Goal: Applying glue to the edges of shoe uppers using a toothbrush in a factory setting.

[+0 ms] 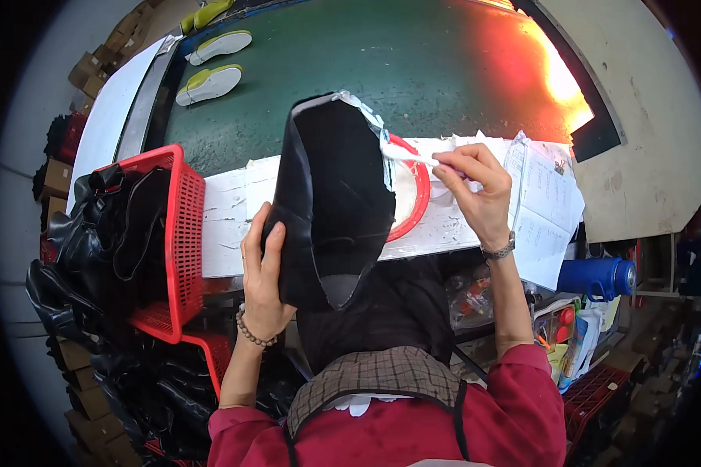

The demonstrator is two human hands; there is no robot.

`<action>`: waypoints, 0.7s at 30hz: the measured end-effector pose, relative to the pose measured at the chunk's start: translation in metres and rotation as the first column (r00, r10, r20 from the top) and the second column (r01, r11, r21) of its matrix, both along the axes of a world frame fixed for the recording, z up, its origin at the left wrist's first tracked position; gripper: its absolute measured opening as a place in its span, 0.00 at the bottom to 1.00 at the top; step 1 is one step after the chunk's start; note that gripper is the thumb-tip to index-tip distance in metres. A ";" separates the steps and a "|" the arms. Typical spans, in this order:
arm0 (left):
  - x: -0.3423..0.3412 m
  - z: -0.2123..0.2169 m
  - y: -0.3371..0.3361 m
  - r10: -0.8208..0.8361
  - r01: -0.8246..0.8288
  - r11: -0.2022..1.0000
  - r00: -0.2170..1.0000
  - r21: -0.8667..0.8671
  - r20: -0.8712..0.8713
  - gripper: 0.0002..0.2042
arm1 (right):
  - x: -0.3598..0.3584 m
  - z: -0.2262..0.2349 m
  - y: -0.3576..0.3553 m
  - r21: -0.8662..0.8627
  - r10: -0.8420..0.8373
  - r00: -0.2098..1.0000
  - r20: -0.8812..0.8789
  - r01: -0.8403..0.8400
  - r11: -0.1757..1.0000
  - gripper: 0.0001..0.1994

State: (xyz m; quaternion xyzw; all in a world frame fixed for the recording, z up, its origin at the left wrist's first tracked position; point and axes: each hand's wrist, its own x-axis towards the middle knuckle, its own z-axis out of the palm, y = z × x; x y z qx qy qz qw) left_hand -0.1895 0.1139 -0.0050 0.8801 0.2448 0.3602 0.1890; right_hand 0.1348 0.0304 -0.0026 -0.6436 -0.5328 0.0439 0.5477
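Fingers of the left hand [263, 288] clamp the black boot piece [339, 183] above the bench [226, 229], its white-smeared edge [368, 117] turned toward the brush [410, 157] pinched in the right hand's fingers [471, 167], seemingly for easy reach; the red bowl [423, 191] sits below, probably for handy dipping.

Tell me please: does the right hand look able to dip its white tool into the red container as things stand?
Likely yes: the right hand holds the white tool near the red container, whose right side looks open. The black piece hides its left part from view.
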 end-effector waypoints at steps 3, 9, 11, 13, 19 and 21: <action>0.004 0.003 -0.001 0.067 -0.067 0.998 0.998 -0.021 -0.022 0.44 | -0.006 -0.003 -0.012 -0.036 0.098 0.995 0.028 -0.097 0.995 0.09; 0.004 -0.002 0.003 0.068 -0.069 0.997 0.998 -0.046 -0.006 0.45 | -0.009 0.007 -0.026 -0.097 0.115 0.983 -0.143 -0.130 0.987 0.07; 0.006 0.001 0.002 0.058 -0.058 0.996 0.998 -0.066 -0.004 0.45 | -0.007 0.007 -0.031 -0.100 0.130 0.980 -0.148 -0.146 0.984 0.05; 0.009 0.002 0.001 0.054 -0.052 0.995 0.998 -0.081 0.020 0.45 | -0.012 0.008 -0.032 -0.124 0.153 0.978 -0.141 -0.171 0.977 0.05; 0.011 0.007 -0.001 0.044 -0.033 0.986 0.997 -0.162 0.066 0.44 | -0.010 -0.001 -0.019 -0.080 0.053 0.998 -0.021 -0.054 0.995 0.08; 0.011 0.006 0.000 0.049 -0.037 0.981 0.997 -0.188 0.062 0.44 | -0.012 -0.004 -0.015 -0.005 0.054 0.999 0.005 -0.054 0.999 0.09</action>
